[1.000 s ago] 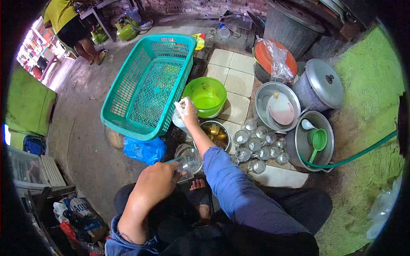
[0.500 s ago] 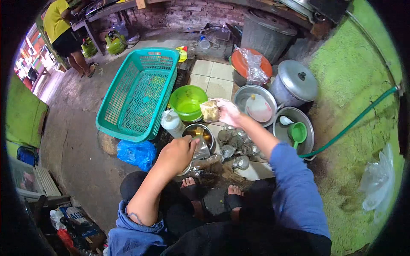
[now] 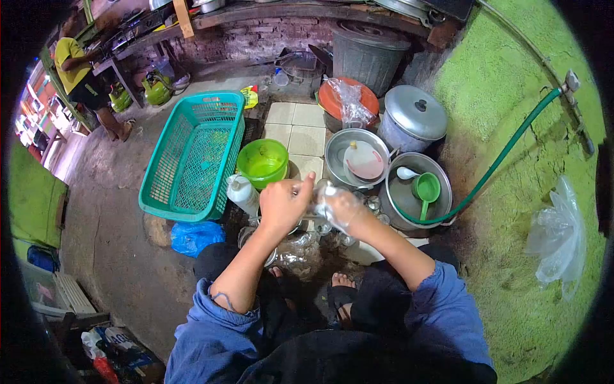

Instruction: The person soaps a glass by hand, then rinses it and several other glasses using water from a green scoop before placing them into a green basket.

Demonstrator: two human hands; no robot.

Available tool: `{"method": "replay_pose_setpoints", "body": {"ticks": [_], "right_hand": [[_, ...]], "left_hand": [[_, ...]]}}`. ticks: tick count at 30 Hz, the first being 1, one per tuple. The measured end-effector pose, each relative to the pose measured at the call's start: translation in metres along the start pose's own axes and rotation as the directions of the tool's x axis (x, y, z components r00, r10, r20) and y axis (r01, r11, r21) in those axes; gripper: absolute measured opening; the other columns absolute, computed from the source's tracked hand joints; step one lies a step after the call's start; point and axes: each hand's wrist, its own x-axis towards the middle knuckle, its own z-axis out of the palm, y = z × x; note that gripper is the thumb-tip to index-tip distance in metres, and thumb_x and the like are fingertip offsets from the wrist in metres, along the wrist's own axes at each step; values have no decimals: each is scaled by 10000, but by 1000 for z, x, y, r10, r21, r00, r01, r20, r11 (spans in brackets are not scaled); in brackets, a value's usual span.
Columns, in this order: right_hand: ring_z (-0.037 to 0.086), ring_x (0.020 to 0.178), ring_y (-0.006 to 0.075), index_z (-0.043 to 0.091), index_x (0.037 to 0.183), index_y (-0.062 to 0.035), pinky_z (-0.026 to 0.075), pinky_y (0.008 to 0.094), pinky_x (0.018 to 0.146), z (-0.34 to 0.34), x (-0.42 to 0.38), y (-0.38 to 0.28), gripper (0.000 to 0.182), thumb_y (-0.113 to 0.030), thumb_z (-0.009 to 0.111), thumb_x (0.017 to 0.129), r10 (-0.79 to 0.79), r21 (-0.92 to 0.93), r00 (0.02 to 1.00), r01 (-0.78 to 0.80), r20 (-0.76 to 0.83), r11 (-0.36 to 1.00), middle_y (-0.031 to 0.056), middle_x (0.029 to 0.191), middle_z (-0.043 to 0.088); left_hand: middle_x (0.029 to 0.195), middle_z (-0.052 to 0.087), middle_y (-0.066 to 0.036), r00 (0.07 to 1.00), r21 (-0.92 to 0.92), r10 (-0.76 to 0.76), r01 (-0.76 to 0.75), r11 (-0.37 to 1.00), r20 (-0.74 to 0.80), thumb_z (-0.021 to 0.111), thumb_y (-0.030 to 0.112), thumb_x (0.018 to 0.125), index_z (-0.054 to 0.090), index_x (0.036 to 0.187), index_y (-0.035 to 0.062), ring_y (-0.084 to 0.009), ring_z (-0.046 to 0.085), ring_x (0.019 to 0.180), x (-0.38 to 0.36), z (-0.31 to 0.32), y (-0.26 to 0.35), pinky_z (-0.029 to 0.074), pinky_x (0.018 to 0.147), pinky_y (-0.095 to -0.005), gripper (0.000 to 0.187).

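My left hand is closed with the thumb up, around a clear glass that is mostly hidden here. Against it, my right hand is covered in white suds and smeared by motion. Its fingers are curled round a foamy sponge, which is blurred. Several clear glasses stand on the tiles beneath and beside my right hand, partly covered by it. A white bottle and a lime-green basin are just left of and beyond my left hand. A metal bowl under my hands is largely hidden.
A teal plastic basket lies left, with a blue plastic bag before it. Metal basins, a ladle-like green dipper, a lidded pot and a green hose are right. A person in yellow stands far left.
My two hands have come together; the right one has moved down toward the left with the sponge. My left hand has risen with the glass. The camera view has shifted.
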Motion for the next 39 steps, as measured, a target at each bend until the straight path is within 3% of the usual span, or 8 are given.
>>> {"method": "replay_pose_setpoints", "body": {"ticks": [6, 9, 13, 19, 25, 28, 35, 39], "right_hand": [[601, 845, 361, 540, 1058, 25, 483, 440, 798, 30, -19, 24, 346, -256, 384, 932, -49, 7, 853, 53, 520, 999, 244, 934, 601], [610, 813, 296, 532, 1101, -22, 498, 388, 766, 59, -18, 41, 294, -245, 440, 933, -212, 127, 972, 224, -105, 966, 179, 894, 621], [549, 875, 119, 516, 1097, -89, 481, 260, 729, 56, -12, 36, 207, -140, 542, 898, 93, 882, 882, -447, 463, -150, 25, 982, 573], [588, 1003, 292, 503, 1108, 2, 477, 383, 828, -23, -6, -27, 333, -245, 454, 890, 8, -63, 856, 29, 518, 998, 197, 1111, 585], [602, 965, 220, 539, 1053, -36, 483, 336, 790, 60, -13, 30, 306, -303, 478, 917, -77, 361, 992, 38, 95, 932, 126, 1102, 606], [550, 844, 80, 565, 1050, -100, 461, 246, 734, 53, -8, 26, 157, -184, 522, 925, -52, 903, 958, -284, 283, -323, -12, 929, 594], [541, 1000, 114, 461, 1279, -43, 421, 265, 899, -42, -7, -7, 419, -63, 543, 868, 44, 711, 950, -261, 309, 653, 43, 1125, 580], [497, 1181, 201, 357, 1345, 32, 384, 337, 1012, -36, -10, 20, 576, -69, 585, 826, -3, 945, 967, -247, 254, 215, 110, 1249, 526]], "left_hand": [[472, 525, -97, 796, 78, 598, -593, 801, -91, 650, 212, 801, 548, 460, 59, -283, 509, 443, -10, 23, 11, 395, 487, -376, 388], [484, 534, -58, 722, 162, 674, -655, 738, -157, 672, 172, 757, 547, 458, 100, -244, 494, 446, -11, 27, 19, 375, 484, -356, 332], [480, 532, -13, 546, 244, 790, -755, 608, -279, 669, 110, 719, 550, 486, 116, -183, 463, 419, -13, 16, 31, 348, 466, -326, 262], [429, 482, -46, 747, 175, 628, -603, 778, -219, 633, 155, 774, 514, 429, 122, -217, 482, 412, 9, 23, 12, 348, 441, -339, 366], [445, 471, -37, 655, 228, 723, -686, 691, -222, 641, 139, 744, 480, 431, 108, -200, 455, 409, -3, 30, 17, 328, 437, -330, 353], [471, 454, -5, 512, 244, 816, -783, 572, -269, 666, 165, 701, 485, 475, 137, -193, 469, 436, -1, 17, 17, 354, 438, -324, 291], [484, 468, -57, 697, 171, 611, -596, 784, -375, 649, 150, 752, 510, 493, 97, -237, 477, 428, 14, 3, 6, 363, 432, -353, 299], [496, 475, -83, 919, -136, 195, -254, 957, -343, 598, 200, 860, 539, 517, 19, -210, 475, 432, 24, -7, -5, 365, 460, -321, 393]]}}
